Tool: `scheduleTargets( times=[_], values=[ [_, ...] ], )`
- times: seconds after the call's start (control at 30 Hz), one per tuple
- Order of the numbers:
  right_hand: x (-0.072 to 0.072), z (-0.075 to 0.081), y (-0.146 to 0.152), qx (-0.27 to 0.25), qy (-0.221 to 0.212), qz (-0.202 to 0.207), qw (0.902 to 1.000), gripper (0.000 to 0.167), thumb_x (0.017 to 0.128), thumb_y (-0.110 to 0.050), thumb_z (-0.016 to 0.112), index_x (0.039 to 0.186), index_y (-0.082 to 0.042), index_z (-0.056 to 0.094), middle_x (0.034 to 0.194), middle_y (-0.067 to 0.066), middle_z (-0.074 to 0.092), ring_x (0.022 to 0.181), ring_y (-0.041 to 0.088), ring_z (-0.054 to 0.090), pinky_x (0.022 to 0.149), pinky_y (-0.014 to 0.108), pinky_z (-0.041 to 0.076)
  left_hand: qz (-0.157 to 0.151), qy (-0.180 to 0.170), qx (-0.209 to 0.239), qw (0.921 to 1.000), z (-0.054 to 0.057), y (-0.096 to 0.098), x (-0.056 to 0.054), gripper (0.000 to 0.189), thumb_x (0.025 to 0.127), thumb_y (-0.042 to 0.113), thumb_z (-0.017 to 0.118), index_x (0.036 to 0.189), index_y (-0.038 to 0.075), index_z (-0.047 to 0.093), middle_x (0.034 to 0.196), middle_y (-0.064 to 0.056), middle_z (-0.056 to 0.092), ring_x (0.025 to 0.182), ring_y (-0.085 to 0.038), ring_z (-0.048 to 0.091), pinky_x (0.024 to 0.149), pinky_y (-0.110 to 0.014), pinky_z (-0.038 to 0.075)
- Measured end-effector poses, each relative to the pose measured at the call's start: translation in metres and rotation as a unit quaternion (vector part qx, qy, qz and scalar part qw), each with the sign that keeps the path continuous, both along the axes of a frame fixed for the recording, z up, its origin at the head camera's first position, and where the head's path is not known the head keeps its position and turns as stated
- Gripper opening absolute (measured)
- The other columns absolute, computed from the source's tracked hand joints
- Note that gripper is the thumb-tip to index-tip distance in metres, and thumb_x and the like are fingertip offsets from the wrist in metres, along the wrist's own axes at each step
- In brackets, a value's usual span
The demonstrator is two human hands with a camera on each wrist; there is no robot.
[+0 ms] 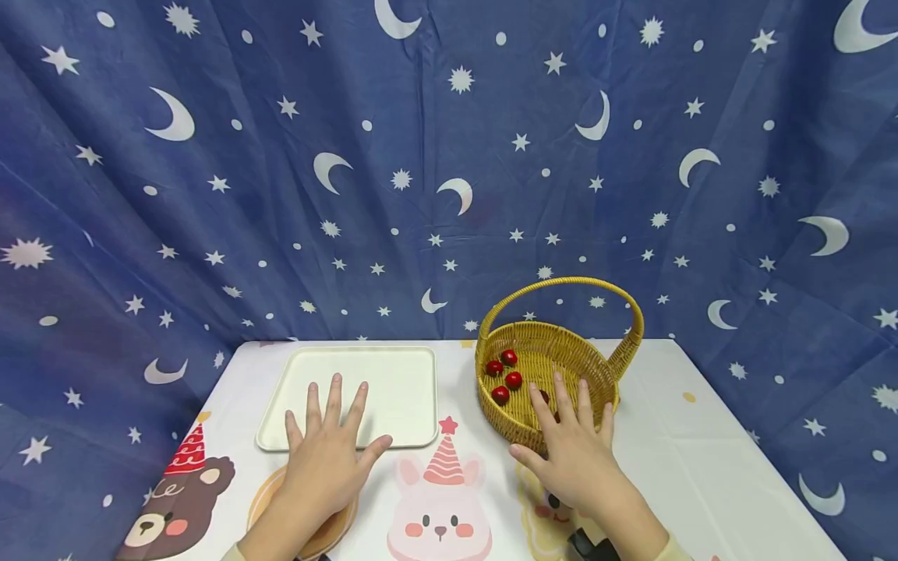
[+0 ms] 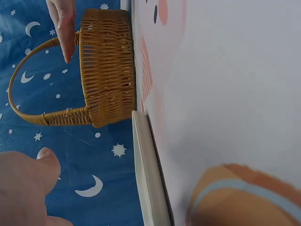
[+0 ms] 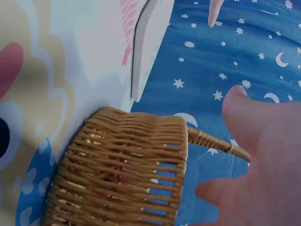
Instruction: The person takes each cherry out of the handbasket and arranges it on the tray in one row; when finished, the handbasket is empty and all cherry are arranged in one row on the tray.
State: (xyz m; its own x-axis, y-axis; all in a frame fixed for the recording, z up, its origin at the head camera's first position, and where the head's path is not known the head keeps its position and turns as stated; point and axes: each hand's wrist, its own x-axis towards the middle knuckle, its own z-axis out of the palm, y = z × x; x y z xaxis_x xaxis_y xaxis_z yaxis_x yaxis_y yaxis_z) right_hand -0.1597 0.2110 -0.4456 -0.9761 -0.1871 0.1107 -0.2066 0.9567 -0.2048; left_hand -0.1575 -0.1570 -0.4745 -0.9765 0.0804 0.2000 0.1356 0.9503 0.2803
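Fingers spread and straight, my left hand (image 1: pixel 326 460) hovers near the front edge of a white rectangular tray (image 1: pixel 365 397), its fingertips overlapping the tray in the head view. My right hand (image 1: pixel 578 460), also spread, is over the near side of a round wicker basket (image 1: pixel 505 425) with a tall arched handle. Neither hand holds anything. Inside the basket lie several dark red cherries (image 1: pixel 514 380), mostly on its left side; my right fingers partly hide others. In the right wrist view, the woven wall (image 3: pixel 117 165) stands beside my right hand (image 3: pixel 268 155).
A white tablecloth (image 1: pixel 701 460) printed with cartoon animals covers the table. Behind it hangs a blue curtain (image 1: pixel 393 257) with moons and stars. The basket stands right of the tray, both toward the table's back edge. A dark object (image 1: pixel 592 545) shows by my right wrist.
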Motion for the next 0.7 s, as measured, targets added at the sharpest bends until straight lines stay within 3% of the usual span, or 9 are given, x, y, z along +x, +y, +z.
scheduleTargets(
  times=[0.23,0.37,0.47,0.5,0.6,0.7],
  values=[
    [0.002,-0.007,0.013,-0.083,0.03,0.032,0.9956,0.088,0.097,-0.065,0.069,0.169,-0.024,0.038,0.181,0.017,0.013,0.164,0.056,0.004,0.117,0.088,0.008,-0.035,-0.033,0.035,0.9983,0.009,0.016,0.001,0.088,0.104,0.075,0.045,0.173,0.025,0.025,0.182,-0.018,0.006,0.166,-0.054,-0.001,0.121,-0.086,0.009],
    [0.003,-0.007,0.03,-0.144,0.089,0.031,0.9851,0.077,0.095,-0.041,0.082,0.161,-0.019,0.05,0.177,0.02,0.026,0.161,0.057,0.017,0.114,0.088,0.02,-0.079,-0.03,0.084,0.9929,0.018,0.035,-0.001,0.083,0.104,0.062,0.059,0.17,0.02,0.034,0.18,-0.019,0.018,0.166,-0.052,0.009,0.124,-0.08,0.019],
    [0.001,-0.007,0.044,-0.184,0.146,0.015,0.972,0.068,0.092,-0.027,0.086,0.153,-0.013,0.059,0.167,0.023,0.041,0.152,0.055,0.033,0.109,0.083,0.032,-0.116,-0.012,0.134,0.9841,0.024,0.052,-0.006,0.077,0.1,0.047,0.073,0.165,0.017,0.045,0.176,-0.019,0.031,0.164,-0.05,0.021,0.125,-0.074,0.027],
    [-0.001,-0.007,0.049,-0.2,0.164,0.007,0.9659,0.065,0.091,-0.023,0.087,0.149,-0.011,0.062,0.163,0.024,0.045,0.148,0.053,0.038,0.107,0.08,0.037,-0.129,-0.007,0.15,0.9802,0.026,0.058,-0.008,0.075,0.099,0.043,0.077,0.163,0.017,0.049,0.174,-0.018,0.035,0.164,-0.049,0.025,0.125,-0.072,0.029],
    [-0.006,-0.009,0.064,-0.252,0.197,-0.032,0.9468,0.055,0.09,-0.012,0.086,0.142,-0.009,0.068,0.149,0.022,0.055,0.137,0.043,0.049,0.108,0.049,0.047,-0.171,0.002,0.201,0.9644,0.033,0.076,-0.016,0.069,0.095,0.031,0.084,0.157,0.017,0.057,0.17,-0.015,0.045,0.16,-0.044,0.036,0.125,-0.065,0.036],
    [-0.012,-0.009,0.078,-0.316,0.18,-0.089,0.9272,0.048,0.093,-0.009,0.084,0.139,-0.009,0.071,0.143,0.02,0.055,0.131,0.033,0.052,0.098,0.018,0.047,-0.21,-0.008,0.237,0.9484,0.042,0.096,-0.023,0.064,0.093,0.023,0.086,0.152,0.018,0.063,0.166,-0.011,0.052,0.154,-0.038,0.048,0.123,-0.059,0.042]
  ],
)
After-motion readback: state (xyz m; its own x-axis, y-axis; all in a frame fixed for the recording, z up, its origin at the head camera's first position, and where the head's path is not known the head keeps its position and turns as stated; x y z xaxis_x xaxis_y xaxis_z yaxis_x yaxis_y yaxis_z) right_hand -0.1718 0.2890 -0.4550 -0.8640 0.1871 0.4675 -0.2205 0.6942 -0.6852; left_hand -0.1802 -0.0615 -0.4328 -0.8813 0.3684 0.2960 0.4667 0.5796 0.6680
